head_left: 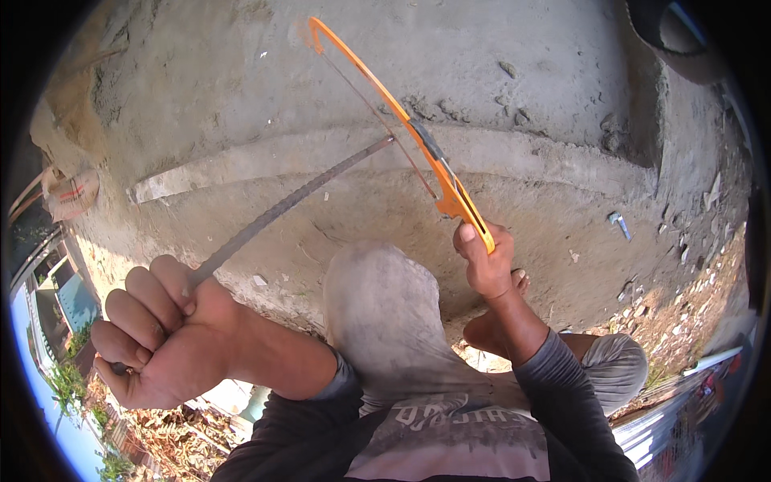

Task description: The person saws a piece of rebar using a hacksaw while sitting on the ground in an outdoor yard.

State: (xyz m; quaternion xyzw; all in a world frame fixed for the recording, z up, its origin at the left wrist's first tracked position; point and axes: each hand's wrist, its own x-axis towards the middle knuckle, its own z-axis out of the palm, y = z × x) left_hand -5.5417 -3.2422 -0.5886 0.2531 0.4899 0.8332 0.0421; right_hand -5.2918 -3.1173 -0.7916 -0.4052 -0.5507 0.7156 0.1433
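1. I see the left hand's [165, 345] fingers curled round the dark ribbed rod [281, 205], probably steadying it.
2. The right hand's [486, 257] fingers wrap the orange hacksaw's [426, 140] near end, apparently to hold its blade [414, 167] across the rod's far tip.
3. Slanting far and right, the rod looks rough, brownish at that tip.

Two hands [165, 337] [487, 261] are showing, along with one saw [397, 107] and one rod [285, 206]; one sack [71, 195], one blue scrap [620, 226] and two trouser legs [381, 289] [620, 363] are also showing.
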